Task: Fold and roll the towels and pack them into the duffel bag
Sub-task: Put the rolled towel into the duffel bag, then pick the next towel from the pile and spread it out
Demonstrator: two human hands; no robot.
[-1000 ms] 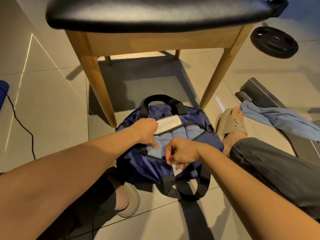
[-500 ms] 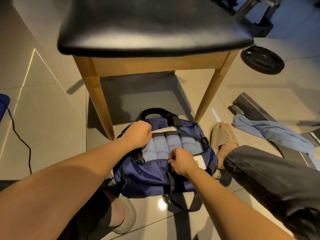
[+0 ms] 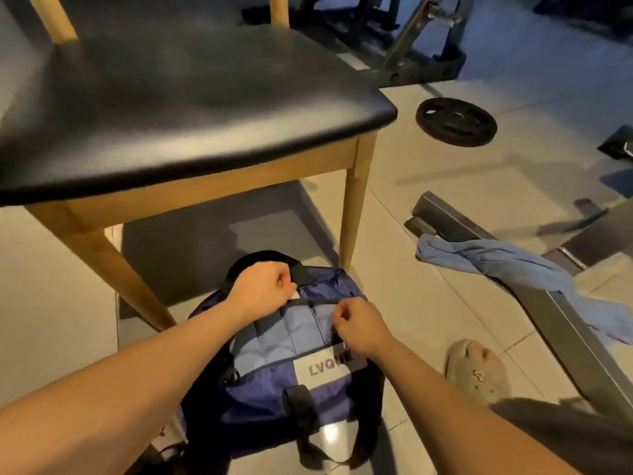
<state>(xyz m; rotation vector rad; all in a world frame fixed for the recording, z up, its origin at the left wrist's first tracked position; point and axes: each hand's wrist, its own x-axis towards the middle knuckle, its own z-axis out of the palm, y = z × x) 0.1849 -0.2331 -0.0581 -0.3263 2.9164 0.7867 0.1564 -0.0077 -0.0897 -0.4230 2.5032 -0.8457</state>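
The navy duffel bag point(image 3: 260, 402) sits on the tiled floor point(image 3: 58, 303), just in front of the near right leg of a wooden chair point(image 3: 205, 97) with a black seat. Its top is open, and light blue rolled towels point(image 3: 284, 341) lie side by side inside. A white label point(image 3: 320, 368) shows on the near side.

The left hand point(image 3: 263, 289) is at the far rim of the opening, its grip clamped on the bag's edge beside the far handle. The right hand point(image 3: 359, 325) is over the right part of the opening, its grip pinched on the bag's edge there; the exact piece it pinches is too small to make out.

To the right, well apart from the bag, another blue towel point(image 3: 496, 262) lies loose, draped across a grey metal bar point(image 3: 565, 320). A sandalled foot point(image 3: 476, 371) rests near the bag's right side, and a black weight plate point(image 3: 455, 121) lies farther back.
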